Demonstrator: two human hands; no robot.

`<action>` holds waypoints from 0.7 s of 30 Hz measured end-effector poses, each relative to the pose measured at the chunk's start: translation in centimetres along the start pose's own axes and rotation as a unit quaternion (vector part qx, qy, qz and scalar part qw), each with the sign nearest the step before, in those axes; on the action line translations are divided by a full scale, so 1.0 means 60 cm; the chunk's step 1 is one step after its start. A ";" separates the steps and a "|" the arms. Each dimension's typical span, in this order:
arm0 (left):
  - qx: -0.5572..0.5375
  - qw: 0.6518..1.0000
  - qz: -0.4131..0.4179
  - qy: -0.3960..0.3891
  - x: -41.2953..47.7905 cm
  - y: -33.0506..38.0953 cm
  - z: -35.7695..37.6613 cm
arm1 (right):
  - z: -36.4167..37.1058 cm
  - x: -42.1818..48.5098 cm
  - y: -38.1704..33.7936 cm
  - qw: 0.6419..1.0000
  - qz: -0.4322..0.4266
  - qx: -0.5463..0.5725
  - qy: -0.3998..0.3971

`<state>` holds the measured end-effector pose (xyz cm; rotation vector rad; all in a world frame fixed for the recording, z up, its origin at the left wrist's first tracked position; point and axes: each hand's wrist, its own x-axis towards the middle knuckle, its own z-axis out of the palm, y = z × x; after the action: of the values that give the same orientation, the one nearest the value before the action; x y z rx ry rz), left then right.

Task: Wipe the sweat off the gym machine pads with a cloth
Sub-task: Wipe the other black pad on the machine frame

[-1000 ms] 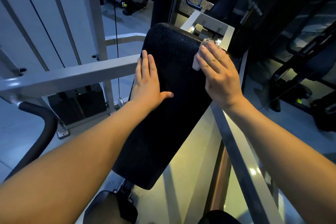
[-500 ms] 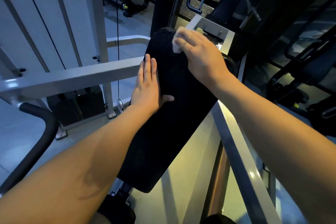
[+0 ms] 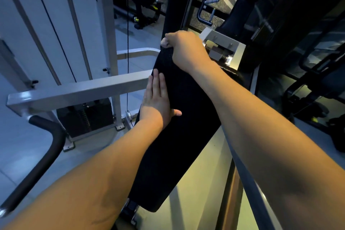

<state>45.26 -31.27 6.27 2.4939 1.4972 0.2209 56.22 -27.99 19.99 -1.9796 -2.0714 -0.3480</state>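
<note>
A long black machine pad (image 3: 179, 136) slants from the top centre down toward me. My left hand (image 3: 158, 99) lies flat with straight fingers along the pad's left edge, thumb spread onto its face. My right hand (image 3: 184, 50) curls over the pad's top left corner and grips a small white cloth (image 3: 165, 42). Only a scrap of the cloth shows past the fingers; the rest is hidden under the hand.
A grey steel crossbar (image 3: 80, 91) runs left of the pad, with a weight stack (image 3: 85, 117) behind it. A black curved handle (image 3: 43, 151) sits at lower left. A grey bracket (image 3: 224, 48) stands behind the pad's top. A metal rail (image 3: 248, 183) passes under my right forearm.
My right hand has swept the cloth leftward across the pad's top, from the right corner to the left corner. My left hand has stayed on the pad's left edge.
</note>
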 end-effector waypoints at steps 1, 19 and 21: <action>-0.009 1.000 0.002 0.001 -0.003 0.001 -0.002 | -0.006 0.002 0.009 1.000 0.008 -0.002 -0.018; -0.083 0.996 -0.012 0.025 -0.022 0.013 -0.006 | -0.057 -0.045 0.066 0.989 0.091 0.086 -0.073; -0.078 0.997 -0.007 0.008 -0.027 0.018 -0.018 | -0.067 -0.061 0.085 0.988 0.097 0.080 -0.090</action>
<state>45.18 -33.09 7.57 2.3648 1.4444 0.3422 61.54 -32.58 22.51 -2.1578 -1.9158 0.0348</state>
